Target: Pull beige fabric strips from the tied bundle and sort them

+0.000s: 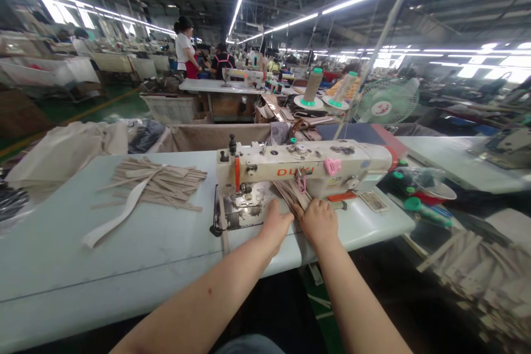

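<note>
A bunch of narrow beige fabric strips (290, 191) lies under the arm of a white sewing machine (265, 163), with its near end at my hands. My right hand (320, 224) is closed round the near end of these strips. Beside it, my left hand (276, 228) is closed at the same bunch, its thumb towards the machine and its fingers partly hidden. One beige strip (223, 215) runs past the needle area and over the table's front edge. Left of the machine lies a pile of similar strips (166, 182), with a pale band (124, 218) across it.
The machine stands on a pale table (174, 254). Two thread cones (312, 87) and a green fan (385, 102) rise behind it. More strips (477, 271) hang at the lower right. Cloth (70, 149) is heaped at the left. A person (185, 50) stands farther back.
</note>
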{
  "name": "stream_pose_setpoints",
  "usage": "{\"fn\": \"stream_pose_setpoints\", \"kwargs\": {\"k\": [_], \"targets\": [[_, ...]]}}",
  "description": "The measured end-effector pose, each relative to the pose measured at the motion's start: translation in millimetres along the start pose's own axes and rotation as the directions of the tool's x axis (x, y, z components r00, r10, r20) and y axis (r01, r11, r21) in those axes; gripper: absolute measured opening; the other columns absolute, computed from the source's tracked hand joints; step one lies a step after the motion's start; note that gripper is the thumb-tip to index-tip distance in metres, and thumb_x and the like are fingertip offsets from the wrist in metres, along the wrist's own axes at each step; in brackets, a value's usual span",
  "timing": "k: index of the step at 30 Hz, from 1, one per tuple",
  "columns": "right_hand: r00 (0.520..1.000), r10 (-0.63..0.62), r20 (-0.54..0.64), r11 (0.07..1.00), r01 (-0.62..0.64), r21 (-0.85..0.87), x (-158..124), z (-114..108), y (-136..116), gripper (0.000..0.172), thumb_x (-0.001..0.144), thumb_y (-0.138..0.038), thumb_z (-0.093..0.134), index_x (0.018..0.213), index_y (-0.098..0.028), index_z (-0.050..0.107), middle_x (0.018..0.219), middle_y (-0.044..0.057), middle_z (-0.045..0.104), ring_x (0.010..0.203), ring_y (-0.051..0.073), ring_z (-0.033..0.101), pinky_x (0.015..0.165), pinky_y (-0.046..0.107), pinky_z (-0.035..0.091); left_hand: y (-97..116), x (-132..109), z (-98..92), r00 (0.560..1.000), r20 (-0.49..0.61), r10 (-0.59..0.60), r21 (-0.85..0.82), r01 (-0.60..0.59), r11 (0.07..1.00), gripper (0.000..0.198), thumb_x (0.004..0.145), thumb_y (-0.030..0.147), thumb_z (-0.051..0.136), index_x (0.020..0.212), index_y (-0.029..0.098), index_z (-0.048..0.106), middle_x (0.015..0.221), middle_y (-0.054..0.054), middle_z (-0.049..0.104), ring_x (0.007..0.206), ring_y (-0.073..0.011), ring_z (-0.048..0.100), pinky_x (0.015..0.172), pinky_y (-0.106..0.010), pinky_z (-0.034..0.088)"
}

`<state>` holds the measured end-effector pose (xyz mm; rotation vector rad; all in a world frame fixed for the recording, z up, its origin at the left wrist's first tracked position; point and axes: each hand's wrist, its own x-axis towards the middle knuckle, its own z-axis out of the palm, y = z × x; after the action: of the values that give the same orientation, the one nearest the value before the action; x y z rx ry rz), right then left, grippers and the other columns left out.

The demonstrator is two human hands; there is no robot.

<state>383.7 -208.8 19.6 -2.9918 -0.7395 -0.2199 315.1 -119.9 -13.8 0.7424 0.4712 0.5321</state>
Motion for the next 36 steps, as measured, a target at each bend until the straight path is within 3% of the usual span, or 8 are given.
{"fn": "stream_pose_setpoints", "kwargs": {"k": [3,12,16,20,24,30,34,36], "targets": [[0.994,-0.014,-0.109,1.0,0.012,-0.023,-5,1,-7,0.059,0.097,-0.056,0.04,0.115,-0.001,0.054,0.109,0.028,0.059,0.107,0.041,0.056,0.088,0.045,0.04,6,-15,-11.8,0.996,-0.074,0.052,0.17,-0.039,0.985,0.054,0.055,-0.006,0.065,0.103,0.018,0.06,0.123,-0.015,0.061,0.137,-0.0326,0.041,0.11,-0.037,0.033],[0.882,-0.208,-0.422,0.978,0.171,-0.123,-24,8,-39,0.065,0.09,-0.042,0.059,0.132,0.006,0.048,0.134,0.033,0.052,0.132,0.044,0.038,0.108,0.051,0.03,46,-77,-60.8,0.982,0.188,-0.03,0.406,-0.05,0.912,0.03,0.066,0.005,0.063,0.093,0.018,0.063,0.143,-0.013,0.049,0.123,-0.0277,0.056,0.106,-0.04,0.041],[0.855,-0.339,-0.394,0.937,0.343,-0.062,-60,1,-60,0.032,0.092,-0.032,0.058,0.112,-0.007,0.063,0.115,0.022,0.063,0.108,0.036,0.055,0.09,0.045,0.042,76,-111,-107.5,0.951,0.294,-0.1,0.483,-0.058,0.874,0.015,0.075,0.019,0.065,0.089,0.018,0.066,0.115,-0.01,0.066,0.108,-0.0241,0.063,0.098,-0.036,0.045],[0.702,-0.578,-0.417,0.717,0.68,0.151,-102,-9,-103,0.017,0.096,-0.022,0.052,0.088,-0.018,0.066,0.091,0.009,0.064,0.086,0.025,0.056,0.081,0.039,0.043,100,-130,-147.9,0.974,0.197,-0.116,0.53,-0.007,0.848,0.012,0.076,0.021,0.06,0.086,0.016,0.065,0.085,-0.005,0.068,0.086,-0.0205,0.063,0.085,-0.033,0.047],[0.56,-0.696,-0.45,0.486,0.828,0.28,-107,-24,-171,0.016,0.093,-0.018,0.055,0.105,-0.02,0.065,0.107,0.008,0.064,0.101,0.025,0.056,0.093,0.039,0.043,110,-130,-173.1,0.99,0.104,0.093,0.536,-0.135,0.833,0.008,0.077,0.019,0.058,0.083,0.016,0.062,0.084,-0.005,0.068,0.086,-0.022,0.063,0.082,-0.033,0.049],[0.586,-0.798,-0.142,0.562,0.808,0.176,-44,-23,-285,0.093,0.075,-0.044,0.08,0.147,-0.005,0.037,0.153,0.022,0.038,0.142,0.032,0.034,0.116,0.041,0.029,143,-136,-211.2,0.838,0.108,0.535,0.921,-0.288,0.264,0.033,0.069,0.003,0.049,0.094,0.021,0.063,0.109,-0.008,0.064,0.104,-0.0233,0.061,0.096,-0.038,0.049],[0.661,-0.748,-0.066,0.652,0.749,0.115,-9,-8,-332,0.115,0.06,-0.051,0.089,0.148,-0.001,0.033,0.154,0.03,0.033,0.144,0.04,0.029,0.118,0.046,0.023,189,-126,-245.4,0.698,0.28,0.659,0.952,-0.116,-0.282,0.057,0.078,0.003,0.052,0.13,0.026,0.056,0.14,-0.01,0.05,0.135,-0.028,0.042,0.114,-0.047,0.036],[0.697,-0.714,-0.064,0.688,0.716,0.117,3,-1,-343,0.12,0.056,-0.054,0.09,0.146,0.001,0.033,0.15,0.035,0.034,0.142,0.044,0.031,0.116,0.049,0.024,213,-109,-265.1,0.659,0.251,0.709,0.921,0.062,-0.384,0.07,0.079,0.007,0.06,0.145,0.024,0.043,0.152,-0.013,0.038,0.143,-0.0336,0.031,0.116,-0.053,0.03]]}}
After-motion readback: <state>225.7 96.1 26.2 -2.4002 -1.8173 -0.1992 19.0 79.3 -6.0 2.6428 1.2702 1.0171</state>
